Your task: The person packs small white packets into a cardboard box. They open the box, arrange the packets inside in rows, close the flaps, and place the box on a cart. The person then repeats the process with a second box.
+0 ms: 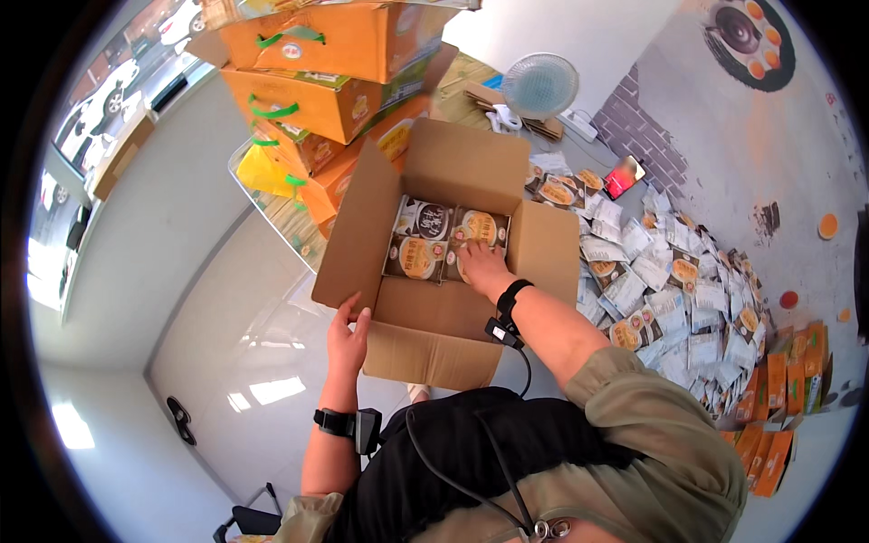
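In front of me a cardboard box stands with its flaps folded outward. Flat printed food packets lie in its far part: a dark one with a white corner, an orange-and-brown one below it, and another orange-and-brown one at the right. My right hand reaches inside, its fingers spread over a packet that it partly covers; whether it grips this packet is hidden. At the box's near left corner, my left hand holds the edge of the left flap between thumb and fingers.
Orange cartons with green handles are stacked beyond the box. A large heap of packets spreads along the right. Behind it are a phone and a round fan-like device. Folded orange cartons stand at far right; dark shoes lie at left.
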The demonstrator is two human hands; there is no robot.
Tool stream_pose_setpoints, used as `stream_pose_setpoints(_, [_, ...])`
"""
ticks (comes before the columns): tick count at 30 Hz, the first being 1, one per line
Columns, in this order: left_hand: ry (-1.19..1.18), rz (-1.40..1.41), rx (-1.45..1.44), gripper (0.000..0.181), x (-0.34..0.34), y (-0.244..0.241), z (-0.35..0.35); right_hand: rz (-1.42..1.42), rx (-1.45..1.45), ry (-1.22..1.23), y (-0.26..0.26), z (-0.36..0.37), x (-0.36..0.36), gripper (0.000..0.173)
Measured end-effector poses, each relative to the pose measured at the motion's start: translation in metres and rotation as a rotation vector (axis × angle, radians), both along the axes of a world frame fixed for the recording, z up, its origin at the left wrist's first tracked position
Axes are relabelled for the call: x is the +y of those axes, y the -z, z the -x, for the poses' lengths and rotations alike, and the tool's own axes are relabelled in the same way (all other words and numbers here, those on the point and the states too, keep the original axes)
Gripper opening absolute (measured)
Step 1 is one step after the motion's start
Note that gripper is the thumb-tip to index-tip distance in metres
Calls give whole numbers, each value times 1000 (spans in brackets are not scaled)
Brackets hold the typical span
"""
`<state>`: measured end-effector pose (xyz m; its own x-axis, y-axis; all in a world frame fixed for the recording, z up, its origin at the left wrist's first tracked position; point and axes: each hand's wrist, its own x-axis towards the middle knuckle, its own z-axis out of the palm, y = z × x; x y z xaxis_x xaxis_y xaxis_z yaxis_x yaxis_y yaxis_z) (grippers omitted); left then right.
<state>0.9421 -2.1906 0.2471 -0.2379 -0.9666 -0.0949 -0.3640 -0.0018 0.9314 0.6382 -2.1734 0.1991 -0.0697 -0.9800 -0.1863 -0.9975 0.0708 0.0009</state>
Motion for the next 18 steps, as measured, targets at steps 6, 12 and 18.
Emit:
stream_pose_setpoints(6, [-5,-32,148,37,-2,23,-3,36,107,11,9,-3,9,46])
stream_pose_setpoints(12, [-2,-19,157,39,6,13,9,499,-252,-114,-60,-4,35,29])
stream_pose_setpoints(18, [17,-35,-31,42,11,35,2,992,-615,306,-84,73,116,21])
